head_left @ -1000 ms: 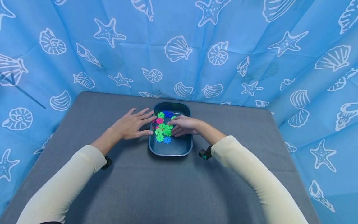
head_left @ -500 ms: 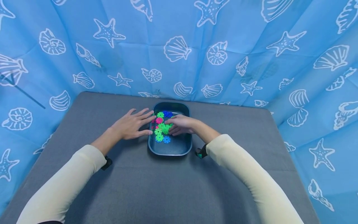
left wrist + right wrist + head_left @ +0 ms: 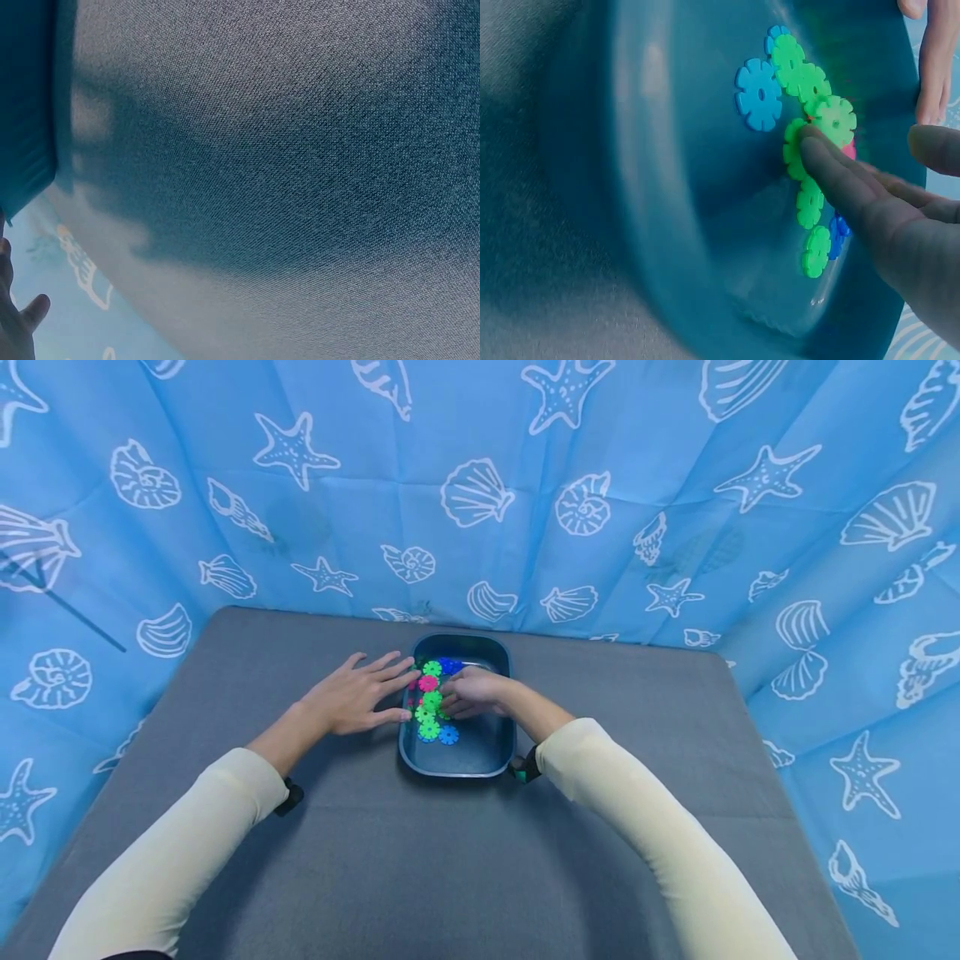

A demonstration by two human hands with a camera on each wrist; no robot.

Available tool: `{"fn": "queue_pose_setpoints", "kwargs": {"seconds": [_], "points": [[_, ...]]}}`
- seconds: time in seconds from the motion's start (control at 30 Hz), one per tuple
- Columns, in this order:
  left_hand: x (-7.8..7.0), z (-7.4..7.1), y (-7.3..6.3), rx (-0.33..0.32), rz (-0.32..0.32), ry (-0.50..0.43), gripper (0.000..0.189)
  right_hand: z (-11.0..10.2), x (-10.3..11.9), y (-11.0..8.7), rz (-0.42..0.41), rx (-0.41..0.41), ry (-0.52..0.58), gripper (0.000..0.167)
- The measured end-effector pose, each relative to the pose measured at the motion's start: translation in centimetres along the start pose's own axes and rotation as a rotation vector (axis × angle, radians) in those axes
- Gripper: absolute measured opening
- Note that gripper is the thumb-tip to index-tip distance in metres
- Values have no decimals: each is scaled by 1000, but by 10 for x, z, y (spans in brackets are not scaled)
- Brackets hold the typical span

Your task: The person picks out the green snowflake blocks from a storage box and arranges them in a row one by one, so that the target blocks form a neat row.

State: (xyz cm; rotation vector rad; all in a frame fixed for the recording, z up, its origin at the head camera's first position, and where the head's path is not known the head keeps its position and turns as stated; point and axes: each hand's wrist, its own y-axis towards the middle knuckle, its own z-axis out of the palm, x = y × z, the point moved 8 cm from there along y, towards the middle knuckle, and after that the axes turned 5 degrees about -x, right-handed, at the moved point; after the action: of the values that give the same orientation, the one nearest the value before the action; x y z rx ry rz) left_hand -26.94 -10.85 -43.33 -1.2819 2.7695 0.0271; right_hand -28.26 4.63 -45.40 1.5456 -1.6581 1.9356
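Flower-shaped plastic discs with notched edges lie along the left side of a dark blue tray [image 3: 459, 773]. Several are green [image 3: 834, 124], with a pink disc [image 3: 428, 683], dark blue discs [image 3: 450, 666] and a light blue disc [image 3: 759, 95] among them. My right hand [image 3: 477, 690] reaches in over the tray's right rim. In the right wrist view its fingers extend onto the green discs, while the thumb [image 3: 934, 148] stays apart from them. My left hand [image 3: 358, 695] is spread flat, with its fingertips at the tray's left rim.
A grey cloth-covered table [image 3: 420, 868] carries the tray near its far edge. A blue curtain [image 3: 525, 552] with white shells and starfish hangs behind and at both sides. Dark bands [image 3: 288, 797] sit at both wrists.
My right hand has moved leftward inside the tray, nearer the left wall, and now covers some of the green discs. My left hand has stayed in place at the rim.
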Motion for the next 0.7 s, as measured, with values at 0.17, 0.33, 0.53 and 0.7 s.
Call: {"fn": "queue_pose_setpoints", "kwargs": {"seconds": [0.17,0.33,0.53,0.7], "points": [[-1,-1,1,-10,12,10,78,3,1,5,-26,15,21,42],[-3,-1,0,2,7,-7,78,3,1,9,-16,-10,22,43],[-2,2,1,13,7,-15,78,2,1,12,0,-39,24,40],[-2,1,0,-3,15,0,78,4,4,15,8,-20,-18,37]]}}
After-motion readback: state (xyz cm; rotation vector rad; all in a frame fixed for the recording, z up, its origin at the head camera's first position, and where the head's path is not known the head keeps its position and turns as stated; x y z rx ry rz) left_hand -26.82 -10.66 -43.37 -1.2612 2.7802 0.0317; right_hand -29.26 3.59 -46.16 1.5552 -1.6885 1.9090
